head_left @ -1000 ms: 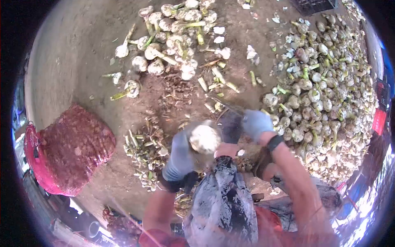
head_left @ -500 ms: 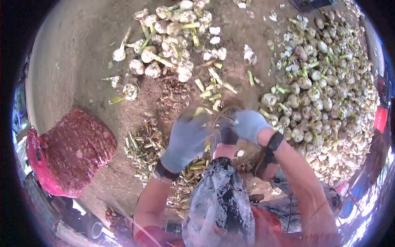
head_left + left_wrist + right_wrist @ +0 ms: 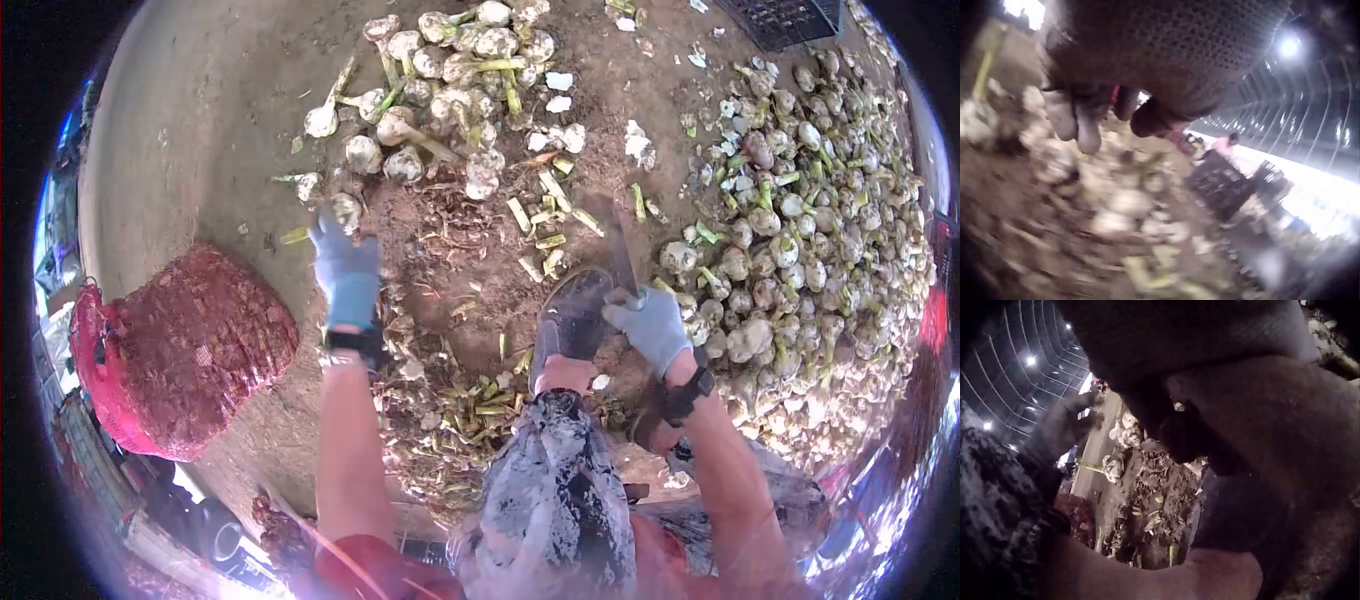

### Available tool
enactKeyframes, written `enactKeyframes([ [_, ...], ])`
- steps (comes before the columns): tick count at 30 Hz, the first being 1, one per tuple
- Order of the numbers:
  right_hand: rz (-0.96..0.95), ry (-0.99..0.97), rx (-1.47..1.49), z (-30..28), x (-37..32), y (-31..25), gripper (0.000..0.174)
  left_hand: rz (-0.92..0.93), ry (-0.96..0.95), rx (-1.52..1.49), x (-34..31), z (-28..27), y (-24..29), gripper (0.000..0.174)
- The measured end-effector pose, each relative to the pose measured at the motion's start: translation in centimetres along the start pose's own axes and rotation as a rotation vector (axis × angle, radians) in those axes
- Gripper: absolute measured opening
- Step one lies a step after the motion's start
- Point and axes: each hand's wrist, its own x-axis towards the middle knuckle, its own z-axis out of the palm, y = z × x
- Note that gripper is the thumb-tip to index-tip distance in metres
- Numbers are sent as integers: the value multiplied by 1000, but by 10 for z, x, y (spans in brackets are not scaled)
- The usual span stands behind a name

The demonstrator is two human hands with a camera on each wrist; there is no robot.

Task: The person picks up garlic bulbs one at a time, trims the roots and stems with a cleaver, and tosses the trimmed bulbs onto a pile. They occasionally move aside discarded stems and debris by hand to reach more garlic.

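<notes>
The gloved left hand [image 3: 347,270] reaches out at the left with its fingers extended, beside a garlic bulb [image 3: 344,210] with a green stem; whether they touch cannot be told. In the left wrist view, blurred fingers [image 3: 1087,128] hang over loose bulbs and hold nothing. Near the shoe [image 3: 575,318], the gloved right hand [image 3: 650,325] grips a knife, its blurred blade [image 3: 620,245] pointing up and away. The right wrist view shows that hand dark and close, its grip hidden. A group of stemmed bulbs [image 3: 455,70] lies beyond the hands.
A large heap of garlic [image 3: 790,240] spreads along the right. On the left sits a filled red mesh sack [image 3: 200,350]. Cut stems [image 3: 550,205] and dry scraps [image 3: 440,430] litter the ground. A black crate [image 3: 785,22] stands at the far right.
The left hand, which held a bulb one second ago, has moved from the middle toward the far left and holds none. The right hand has shifted slightly down and right, away from it.
</notes>
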Motion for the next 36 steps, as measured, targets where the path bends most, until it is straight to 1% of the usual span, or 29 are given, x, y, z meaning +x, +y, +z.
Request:
enactKeyframes([
  [1,14,10,151,2,1,-2,27,-112,-47,65,5,-9,-8,71],
  [2,24,22,301,2,4,-5,28,-118,-42,64,13,0,-26,71],
  [4,41,-7,314,4,5,-17,30,-108,107,-209,34,46,-86,69],
  [5,28,0,326,6,3,-29,29,-366,-210,-416,56,64,-116,62],
  [6,14,10,341,6,3,-37,29,-361,-198,-425,46,39,-90,62],
  [7,-119,36,232,13,10,-26,28,-369,-257,-653,23,15,-62,57],
  [8,-116,42,235,12,7,-36,28,-374,-325,-876,-3,-6,-33,53],
  [10,-315,113,-131,13,-2,-68,33,-195,-323,-935,-37,-9,-8,53],
  [11,-291,85,-243,19,1,-72,32,-205,-336,-935,-53,-14,7,53],
  [12,-287,81,-250,23,-2,-81,32,-141,-437,-899,-65,-22,22,55],
  [13,-355,53,-329,26,-6,-93,30,-75,-532,-861,-74,-26,29,57],
  [14,-425,25,-409,27,-8,-102,27,-78,-530,-868,-84,-13,23,57],
  [15,-559,63,-425,31,-9,-102,20,6,-607,-1186,-98,11,12,59],
  [16,-560,64,-433,31,-11,-104,20,98,-677,-1503,-107,24,6,62],
  [17,-629,100,-528,30,-13,-107,17,98,-676,-1511,-112,22,8,62],
  [18,-699,136,-622,29,-14,-110,14,119,-727,-1545,-115,21,10,62],
  [19,-700,130,-670,25,-17,-111,14,136,-783,-1576,-118,20,12,63],
  [20,-697,130,-677,21,-20,-115,14,135,-785,-1583,-120,14,16,63],
  [22,-715,74,-757,15,-24,-120,19,127,-692,-1404,-121,0,23,68],
  [23,-710,71,-761,17,-25,-121,19,123,-697,-1408,-120,7,20,68],
  [25,-676,-21,-785,20,-27,-125,24,310,-589,-1307,-112,27,14,81],
  [26,-675,-21,-789,20,-27,-124,24,310,-588,-1311,-111,25,16,81],
  [28,-685,17,-782,21,-27,-123,30,277,-658,-1384,-109,20,16,97],
  [29,-681,12,-781,20,-26,-122,30,272,-663,-1384,-111,17,17,97],
  [31,-706,71,-834,16,-23,-121,32,201,-679,-1321,-116,12,19,104],
  [32,-708,73,-834,16,-22,-122,32,203,-676,-1322,-116,12,18,104],
  [34,-683,-68,-791,14,-25,-123,37,144,-666,-1264,-119,13,16,106],
  [35,-681,-71,-791,15,-27,-125,37,141,-668,-1264,-117,8,18,106],
  [36,-638,-87,-802,17,-29,-128,41,162,-674,-1221,-111,0,23,104],
])
